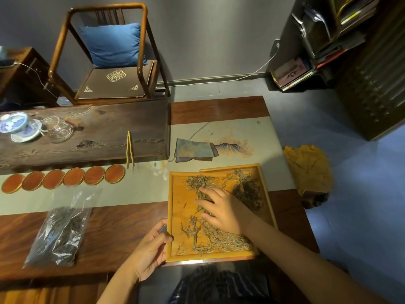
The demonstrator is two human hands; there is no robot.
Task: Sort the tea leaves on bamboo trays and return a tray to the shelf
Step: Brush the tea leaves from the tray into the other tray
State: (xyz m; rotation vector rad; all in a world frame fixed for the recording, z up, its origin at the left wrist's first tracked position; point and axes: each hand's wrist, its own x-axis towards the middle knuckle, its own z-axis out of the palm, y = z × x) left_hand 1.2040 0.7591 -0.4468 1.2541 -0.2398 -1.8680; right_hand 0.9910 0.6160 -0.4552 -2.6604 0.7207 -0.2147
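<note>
Lower centre-right: left hand (pixel 151 246) pinches front tray (pixel 172 216) at its left rim, right hand (pixel 221 208) flat, fingers spread on pale leaves (pixel 219 240) gripping nothing, dark leaves (pixel 247 191) just right on rear tray (pixel 266 194), nearer right hand.

Single wide-angle view from head height, looking forward and steeply down over the near edge of the wooden table (pixel 122 218). Close above the table's near right part, with lines bowed toward the frame edges. Faces across the table to the wooden chair (pixel 109 55) beyond its far side; floor visible right of the table, shelf (pixel 324 40) past its far right corner.
</note>
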